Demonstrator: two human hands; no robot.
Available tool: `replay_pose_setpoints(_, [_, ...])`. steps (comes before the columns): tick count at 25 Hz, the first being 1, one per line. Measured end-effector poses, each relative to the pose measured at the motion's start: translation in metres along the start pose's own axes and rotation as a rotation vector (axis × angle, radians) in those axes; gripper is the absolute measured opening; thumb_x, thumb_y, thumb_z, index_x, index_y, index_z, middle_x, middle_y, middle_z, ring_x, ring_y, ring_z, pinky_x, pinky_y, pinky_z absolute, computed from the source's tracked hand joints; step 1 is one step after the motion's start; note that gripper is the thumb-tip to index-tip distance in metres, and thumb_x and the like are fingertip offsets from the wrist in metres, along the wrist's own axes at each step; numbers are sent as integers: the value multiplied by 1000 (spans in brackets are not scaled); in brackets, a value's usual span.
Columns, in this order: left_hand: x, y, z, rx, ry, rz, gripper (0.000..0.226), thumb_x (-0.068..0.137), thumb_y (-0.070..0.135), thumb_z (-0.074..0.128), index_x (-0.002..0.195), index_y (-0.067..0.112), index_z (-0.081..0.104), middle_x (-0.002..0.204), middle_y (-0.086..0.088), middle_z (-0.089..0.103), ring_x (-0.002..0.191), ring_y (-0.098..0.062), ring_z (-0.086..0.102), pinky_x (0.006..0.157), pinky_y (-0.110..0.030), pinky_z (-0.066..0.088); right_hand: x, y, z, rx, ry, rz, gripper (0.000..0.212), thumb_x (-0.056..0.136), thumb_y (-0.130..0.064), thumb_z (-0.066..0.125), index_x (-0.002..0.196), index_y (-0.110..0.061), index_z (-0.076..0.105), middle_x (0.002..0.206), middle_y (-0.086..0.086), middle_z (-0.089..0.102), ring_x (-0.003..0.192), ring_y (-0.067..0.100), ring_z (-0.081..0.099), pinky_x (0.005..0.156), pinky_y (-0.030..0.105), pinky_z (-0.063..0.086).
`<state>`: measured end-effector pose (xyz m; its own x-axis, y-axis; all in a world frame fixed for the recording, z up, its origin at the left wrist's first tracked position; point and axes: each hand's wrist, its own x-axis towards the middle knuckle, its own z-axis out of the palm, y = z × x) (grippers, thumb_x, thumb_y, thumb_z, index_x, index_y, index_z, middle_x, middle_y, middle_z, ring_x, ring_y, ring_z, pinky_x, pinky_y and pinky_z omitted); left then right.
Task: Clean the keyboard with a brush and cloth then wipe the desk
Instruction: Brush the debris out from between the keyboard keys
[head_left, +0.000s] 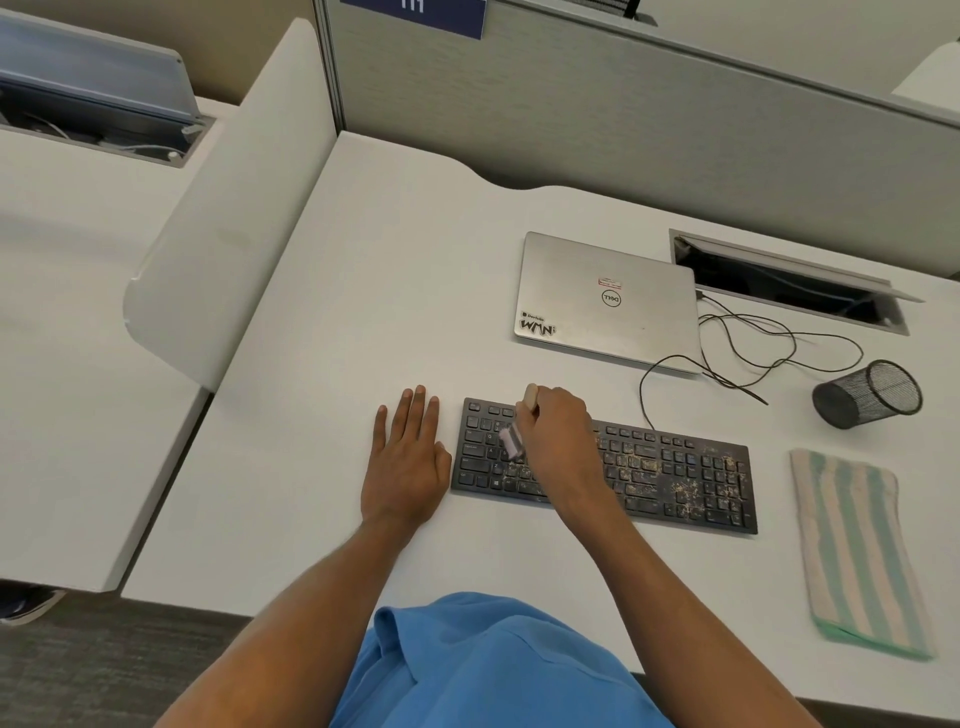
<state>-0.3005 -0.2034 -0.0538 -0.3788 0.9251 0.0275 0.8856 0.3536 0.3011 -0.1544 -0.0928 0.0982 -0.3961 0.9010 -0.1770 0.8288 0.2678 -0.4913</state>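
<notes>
A black keyboard (675, 478) lies on the white desk (363, 291), its middle and right keys speckled with pale crumbs. My right hand (558, 431) is closed around a small brush (511, 441); the wooden handle end sticks out above my fist and the blurred bristles touch the left keys. My left hand (408, 462) rests flat on the desk with fingers spread, its edge against the keyboard's left end. A folded cloth (857, 551) with green and cream stripes lies to the right of the keyboard.
A closed silver laptop (608, 301) sits behind the keyboard with thin black cables (748, 353) trailing to its right. A black mesh pen cup (867, 395) lies on its side. An open cable hatch (789, 280) is at the back right. A white divider (234, 218) bounds the left.
</notes>
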Motion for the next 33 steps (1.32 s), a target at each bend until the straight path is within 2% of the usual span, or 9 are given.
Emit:
replay_pose_setpoints(5, [0,0,0,4,-2,-1,67,102,31,31,166,10,28,175,-10,19,164,-25,12,133,-52,8,0,5,-9,-106,39,23,24,101,-18,50,81,-7,57,78,6,59,68,20,53,59,31,40])
replay_pose_setpoints(10, [0,0,0,7,-5,1,67,103,31,30,166,11,27,175,-10,19,164,-25,12,133,-53,9,1,11,-5,72,85,28,32,102,-17,47,70,-12,46,72,8,53,61,15,41,55,27,30])
replay_pose_setpoints(12, [0,0,0,6,-3,1,67,102,31,29,166,11,28,175,-10,19,164,-25,12,132,-53,10,0,12,-4,39,41,25,32,102,-15,48,70,-9,48,71,9,56,60,16,48,51,32,36])
replay_pose_setpoints(15, [0,0,0,7,-8,-1,67,103,32,29,166,11,27,175,-10,18,164,-25,12,132,-53,10,-1,13,-7,-67,-26,43,29,101,-16,48,74,-9,55,73,10,62,69,24,63,60,39,49])
replay_pose_setpoints(17, [0,1,0,8,-8,0,67,103,32,29,166,11,27,175,-10,18,164,-24,12,132,-53,10,0,11,-13,-101,9,59,28,102,-17,49,78,-7,59,75,8,62,67,23,59,59,36,47])
replay_pose_setpoints(21, [0,0,0,11,-3,-1,66,103,31,30,166,11,28,175,-10,19,164,-25,12,132,-53,10,-1,7,-17,44,102,39,33,103,-17,50,70,-13,46,69,1,51,56,6,41,48,19,29])
replay_pose_setpoints(24, [-1,0,-1,3,3,4,66,103,31,30,166,11,28,175,-10,19,164,-25,12,132,-53,10,-4,10,-6,65,66,37,34,102,-16,50,69,-15,43,71,5,54,59,11,40,51,22,31])
replay_pose_setpoints(29, [0,0,0,-8,9,5,66,103,31,30,166,10,29,175,-10,20,163,-25,13,132,-53,11,-10,13,-12,-35,-60,53,25,99,-13,52,77,-4,57,74,11,63,62,19,49,61,39,46])
replay_pose_setpoints(33, [0,-1,1,-11,7,4,66,103,31,31,166,10,29,175,-10,20,163,-25,13,132,-53,10,-13,0,-16,14,18,36,30,102,-15,48,73,-8,53,74,9,61,58,13,48,53,30,40])
